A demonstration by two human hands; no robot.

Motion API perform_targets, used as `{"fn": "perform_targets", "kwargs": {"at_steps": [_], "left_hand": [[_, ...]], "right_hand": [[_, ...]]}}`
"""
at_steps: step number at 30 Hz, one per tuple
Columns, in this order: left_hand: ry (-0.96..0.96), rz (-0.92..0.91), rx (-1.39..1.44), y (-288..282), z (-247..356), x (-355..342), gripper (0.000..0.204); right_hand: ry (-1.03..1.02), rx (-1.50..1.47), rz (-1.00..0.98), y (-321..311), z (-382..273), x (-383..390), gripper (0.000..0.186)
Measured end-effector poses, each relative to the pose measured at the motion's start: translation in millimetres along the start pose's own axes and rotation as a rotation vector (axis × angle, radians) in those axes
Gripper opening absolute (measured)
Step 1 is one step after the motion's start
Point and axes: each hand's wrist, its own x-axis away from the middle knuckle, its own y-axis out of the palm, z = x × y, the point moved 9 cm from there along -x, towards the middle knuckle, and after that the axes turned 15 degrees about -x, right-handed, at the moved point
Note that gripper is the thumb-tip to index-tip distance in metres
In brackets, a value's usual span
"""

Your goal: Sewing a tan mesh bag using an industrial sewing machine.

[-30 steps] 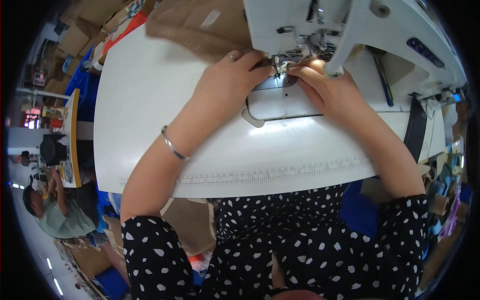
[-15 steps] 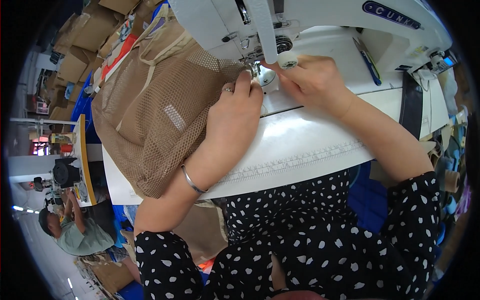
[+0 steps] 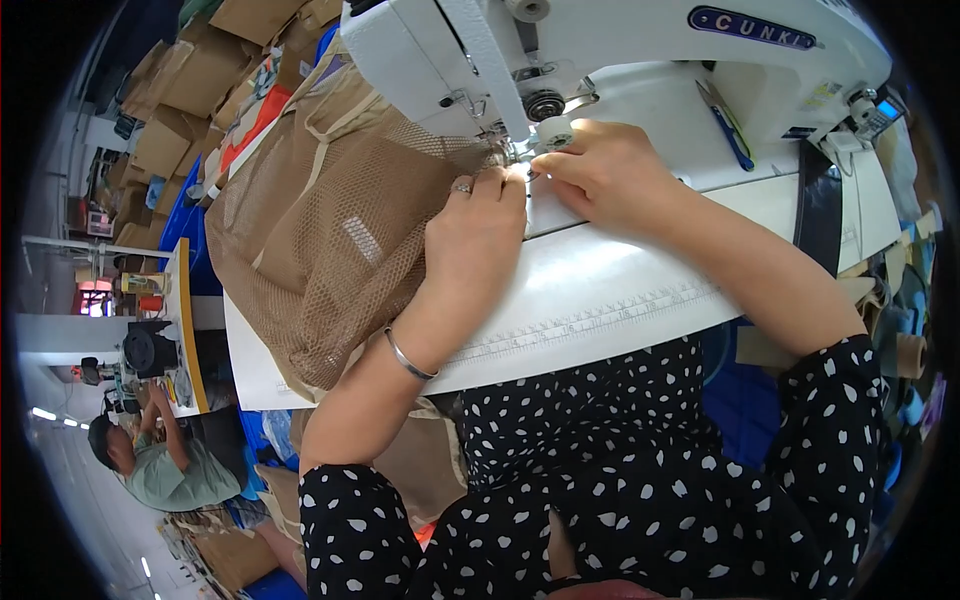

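Note:
Tan mesh fabric (image 3: 340, 230), sewn into something bag-like with pale binding, is bunched on the left of the white sewing machine (image 3: 620, 45). One edge of it runs under the needle area. My left hand (image 3: 475, 225) lies at that edge, fingers bent and pressed on the mesh just in front of the presser foot. Close by on the right, my right hand (image 3: 610, 175) has its thumb and forefinger pinched together beside the foot. What those fingertips hold, if anything, is too small to make out.
Thread snips (image 3: 727, 125) with a blue-green handle lie on the machine bed at the right. A printed ruler scale (image 3: 590, 325) runs along the table's front edge. Cardboard boxes (image 3: 170, 140) pile up at the far left. A co-worker (image 3: 165, 460) sits at another table on the left.
My right hand's fingertips have come down and nearer to my left fingertips, in front of the presser foot. The whole view has shifted slightly.

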Motion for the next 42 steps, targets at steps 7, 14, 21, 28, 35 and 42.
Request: {"fn": "perform_targets", "kwargs": {"at_steps": [7, 14, 21, 28, 35, 42], "left_hand": [[-0.009, 0.075, 0.044, -6.5, -7.8, 3.2, 0.021], [-0.019, 0.071, 0.13, -0.5, -8.7, 4.1, 0.024], [0.006, 0.113, 0.104, -0.2, -5.2, 2.6, 0.027], [0.054, 0.079, 0.105, 0.3, -2.8, -2.8, 0.027], [0.022, -0.052, 0.047, 1.7, -2.1, 3.3, 0.029], [0.149, -0.237, 0.353, -68.0, -1.5, 91.4, 0.047]], "right_hand": [[0.051, -0.055, -0.091, 9.9, 1.3, -2.4, 0.017], [0.089, -0.084, -0.139, 12.0, 2.0, -3.1, 0.022], [0.102, -0.068, -0.114, 10.9, 5.5, -1.1, 0.021], [0.088, -0.064, -0.113, 11.0, 6.0, -0.6, 0.023], [0.131, -0.069, -0.167, 13.7, 6.6, -3.1, 0.026], [0.056, -0.089, -0.162, 11.5, -6.6, -2.8, 0.028]]}}
